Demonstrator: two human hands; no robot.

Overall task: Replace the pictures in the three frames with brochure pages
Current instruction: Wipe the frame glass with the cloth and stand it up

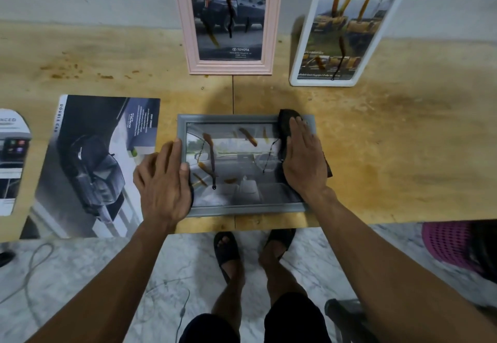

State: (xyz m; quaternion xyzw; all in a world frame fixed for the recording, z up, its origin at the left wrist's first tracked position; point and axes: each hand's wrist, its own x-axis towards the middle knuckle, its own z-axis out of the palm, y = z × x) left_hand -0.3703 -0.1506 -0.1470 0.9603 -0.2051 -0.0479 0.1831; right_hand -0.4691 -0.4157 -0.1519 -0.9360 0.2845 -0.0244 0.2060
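A grey frame lies flat at the table's front edge, with a car-interior page under its stained glass. My left hand holds its left side, fingers over the frame edge and thumb on the glass. My right hand lies flat on a dark cloth at the frame's right side. A pink arched frame and a white frame lean upright against the wall behind, both holding brochure pages and streaked with brown stains. An open car brochure lies left of the grey frame.
A cut brochure piece lies at the far left of the wooden table, which has brown smears. Below the table are a marble floor, a cable, a pink basket at right and my sandalled feet.
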